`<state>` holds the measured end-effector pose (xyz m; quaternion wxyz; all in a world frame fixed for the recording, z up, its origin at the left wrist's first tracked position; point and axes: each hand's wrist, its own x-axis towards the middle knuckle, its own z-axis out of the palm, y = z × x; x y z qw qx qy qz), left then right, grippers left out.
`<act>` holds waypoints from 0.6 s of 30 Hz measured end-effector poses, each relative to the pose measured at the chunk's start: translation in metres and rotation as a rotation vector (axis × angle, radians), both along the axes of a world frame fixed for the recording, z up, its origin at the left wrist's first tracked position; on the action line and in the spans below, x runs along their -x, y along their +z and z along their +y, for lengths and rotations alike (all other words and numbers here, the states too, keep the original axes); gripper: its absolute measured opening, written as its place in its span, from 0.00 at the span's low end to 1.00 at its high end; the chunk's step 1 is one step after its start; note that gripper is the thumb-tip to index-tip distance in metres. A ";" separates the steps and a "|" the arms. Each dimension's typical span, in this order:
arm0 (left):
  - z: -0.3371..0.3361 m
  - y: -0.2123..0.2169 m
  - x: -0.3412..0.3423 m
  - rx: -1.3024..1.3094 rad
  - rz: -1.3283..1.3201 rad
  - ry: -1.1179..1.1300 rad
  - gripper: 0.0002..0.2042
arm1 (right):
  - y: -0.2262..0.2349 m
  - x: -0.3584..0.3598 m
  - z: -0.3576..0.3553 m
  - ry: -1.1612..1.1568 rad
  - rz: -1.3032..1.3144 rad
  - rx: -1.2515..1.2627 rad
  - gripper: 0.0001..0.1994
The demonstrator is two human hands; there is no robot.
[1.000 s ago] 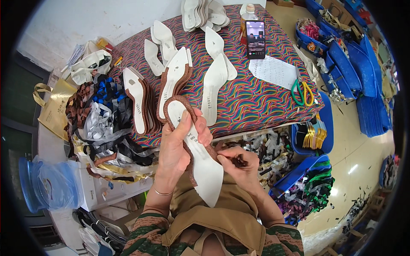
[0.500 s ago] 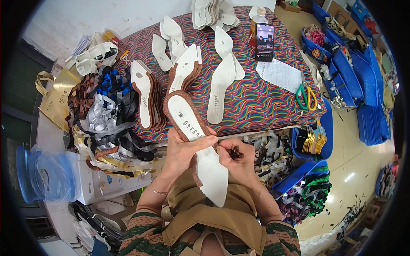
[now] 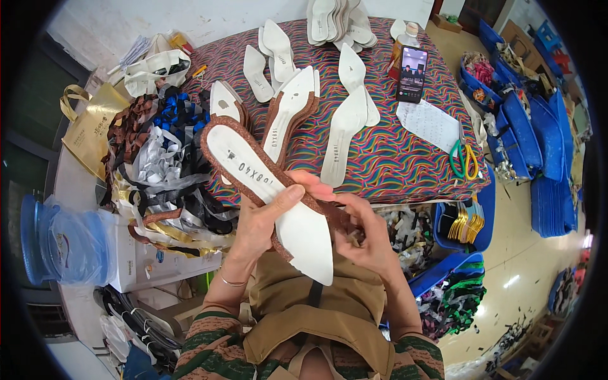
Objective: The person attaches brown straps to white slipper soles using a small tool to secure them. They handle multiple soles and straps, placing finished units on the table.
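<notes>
My left hand grips a white shoe insole over my lap, thumb on its upper face and fingers beneath. A glittery brown strip edges the insole around its rounded heel end and along part of both sides; the pointed end is bare white. My right hand pinches the loose length of the brown strip, which runs from the insole's right edge into my fingers. Behind the held piece lie a stack of brown-edged insoles and another such stack, partly hidden by it.
Plain white insoles lie on the colourful patterned table cover. A phone leans on a bottle. Scissors rest near the right edge. Heaped ribbons sit at left; blue bins stand at right.
The insole has tilted, its heel end swinging left over the nearer stack. My right hand has drawn the brown strip out from the edge, so more of it shows. The whole view has shifted slightly.
</notes>
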<state>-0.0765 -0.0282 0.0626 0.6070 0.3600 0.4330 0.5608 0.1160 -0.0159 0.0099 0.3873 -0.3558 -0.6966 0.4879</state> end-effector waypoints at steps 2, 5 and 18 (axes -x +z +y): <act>0.002 0.006 -0.006 -0.012 0.026 0.006 0.11 | -0.013 -0.004 0.002 -0.082 -0.315 -0.361 0.21; 0.005 0.000 -0.001 -0.079 0.099 -0.015 0.11 | -0.018 0.001 0.002 -0.131 -0.187 -0.414 0.09; 0.035 0.006 0.039 -0.067 -0.093 0.215 0.11 | 0.009 -0.056 0.002 0.327 0.131 0.536 0.06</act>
